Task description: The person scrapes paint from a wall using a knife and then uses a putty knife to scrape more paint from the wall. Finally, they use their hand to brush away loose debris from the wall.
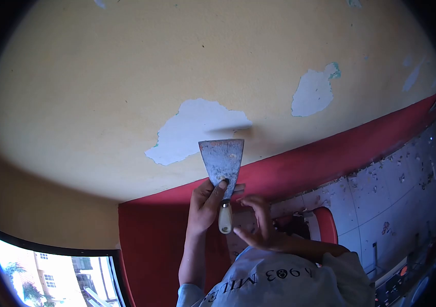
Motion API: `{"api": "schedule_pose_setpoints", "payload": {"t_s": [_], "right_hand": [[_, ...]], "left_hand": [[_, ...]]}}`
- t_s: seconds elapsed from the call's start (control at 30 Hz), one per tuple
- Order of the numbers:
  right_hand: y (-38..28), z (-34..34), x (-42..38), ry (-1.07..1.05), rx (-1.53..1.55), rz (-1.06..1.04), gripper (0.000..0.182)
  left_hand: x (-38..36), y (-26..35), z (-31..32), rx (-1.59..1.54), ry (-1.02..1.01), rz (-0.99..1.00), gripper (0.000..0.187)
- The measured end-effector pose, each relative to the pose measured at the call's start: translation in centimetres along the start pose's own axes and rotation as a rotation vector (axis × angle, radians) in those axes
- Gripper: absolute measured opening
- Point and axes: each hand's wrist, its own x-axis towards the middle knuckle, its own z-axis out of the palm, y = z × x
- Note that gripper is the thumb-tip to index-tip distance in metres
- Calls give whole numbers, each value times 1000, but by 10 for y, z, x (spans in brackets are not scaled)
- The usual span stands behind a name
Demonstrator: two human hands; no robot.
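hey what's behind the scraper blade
Around the scraper blade, a white patch, beige wall and red band show. Whatever the blade itself covers can't be seen.

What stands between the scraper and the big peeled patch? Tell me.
Nothing visible stands between the scraper and the peeled patch; only a shadow falls on the wall there. The left hand and right hand both sit lower in the picture.

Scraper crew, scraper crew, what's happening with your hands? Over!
Left hand gripping scraper near handle. Right hand open beside handle. Peeled patch beyond blade. Red chair off right, not blocking blade.
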Motion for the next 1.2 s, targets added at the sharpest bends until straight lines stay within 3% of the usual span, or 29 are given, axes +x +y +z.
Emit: {"api": "schedule_pose_setpoints", "payload": {"t_s": [0.1,0.13,0.23,0.3,0.43,0.67,0.77,1.0,1.2], "right_hand": [[3,12,18,-85,877,559,44],[10,15,20,-163,853,470,38],[24,26,23,-136,714,456,36],[31,33,27,-169,840,492,35],[43,49,31,-285,1080,574,42],[41,67,55,-45,862,276,50],[39,68,48,-95,892,312,55],[30,60,57,-120,812,226,55],[39,65,47,-164,842,315,56]], "left_hand": [[12,3,11,79,12,35,27],[15,2,13,122,13,31,28],[22,1,14,210,16,54,29],[25,0,8,337,28,68,29],[30,11,10,241,155,84,24],[54,40,37,600,320,268,18],[44,33,33,638,339,176,17],[45,36,37,623,407,261,17],[44,24,33,605,434,267,15]]}}
